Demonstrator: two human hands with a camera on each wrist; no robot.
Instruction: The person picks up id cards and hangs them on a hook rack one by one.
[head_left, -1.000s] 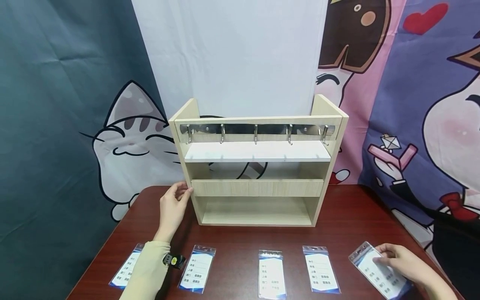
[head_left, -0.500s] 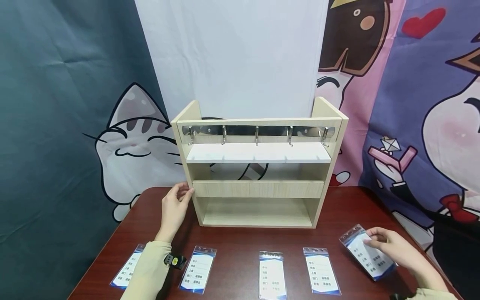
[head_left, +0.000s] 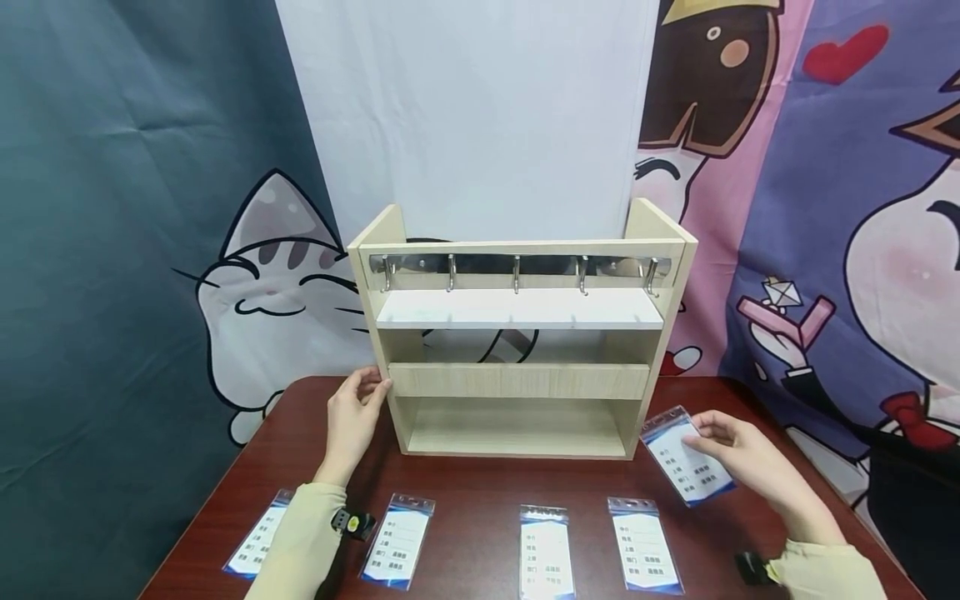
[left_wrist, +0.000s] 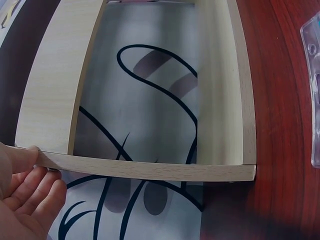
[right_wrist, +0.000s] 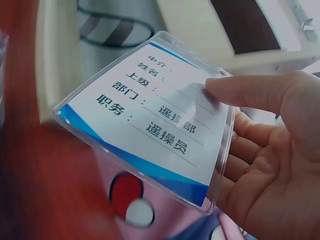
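Observation:
My right hand (head_left: 731, 450) pinches a badge holder (head_left: 686, 462) by its edge, raised above the table just right of the shelf. In the right wrist view the thumb lies on the front of the badge holder (right_wrist: 150, 130), a clear sleeve around a blue and white card, fingers behind. My left hand (head_left: 352, 421) grips the left side panel of the wooden shelf (head_left: 517, 379); in the left wrist view, thumb and fingers of the left hand (left_wrist: 30, 190) pinch the panel's edge. A metal rail with several hooks (head_left: 516, 271) runs across the shelf's upper front.
Several more badge holders lie along the table's front: one at far left (head_left: 258, 537), partly behind the left sleeve, another left of centre (head_left: 399, 542), one at centre (head_left: 545, 554) and one to its right (head_left: 645, 546). Printed cloths hang behind the dark red table (head_left: 465, 492).
My right hand has carried the badge holder up and leftward, from the table's right front toward the shelf. My left hand stays on the side panel.

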